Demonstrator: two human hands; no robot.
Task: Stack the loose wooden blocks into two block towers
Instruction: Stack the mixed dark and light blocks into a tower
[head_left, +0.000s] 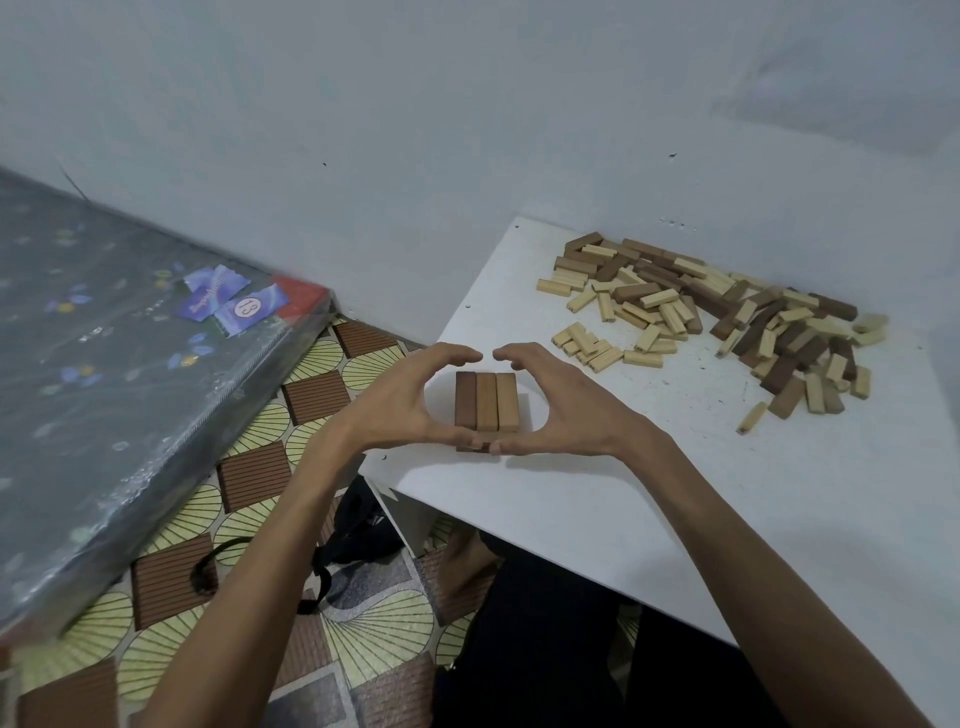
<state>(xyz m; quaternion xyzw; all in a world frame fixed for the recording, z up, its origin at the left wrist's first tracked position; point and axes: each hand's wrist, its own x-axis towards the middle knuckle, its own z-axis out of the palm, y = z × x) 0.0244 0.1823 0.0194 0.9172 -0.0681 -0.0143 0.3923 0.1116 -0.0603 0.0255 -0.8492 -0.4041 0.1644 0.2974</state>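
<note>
Three blocks (487, 401) are lying side by side between left grip (397, 410) and right grip (566, 410), atop a lower layer. Both grips are cupping them unclenched, thumbs touching the near ends, probably squaring them. The pile (649, 291) is lying beyond the right grip.

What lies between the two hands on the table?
In the head view, a low block stack, three blocks across its top, sits between the left hand and the right hand.

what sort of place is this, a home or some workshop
Most likely a room in a home, perhaps a bedroom: a plastic-wrapped mattress lies on the patterned floor, and a small white table stands against bare walls, strewn with wooden blocks.
</note>
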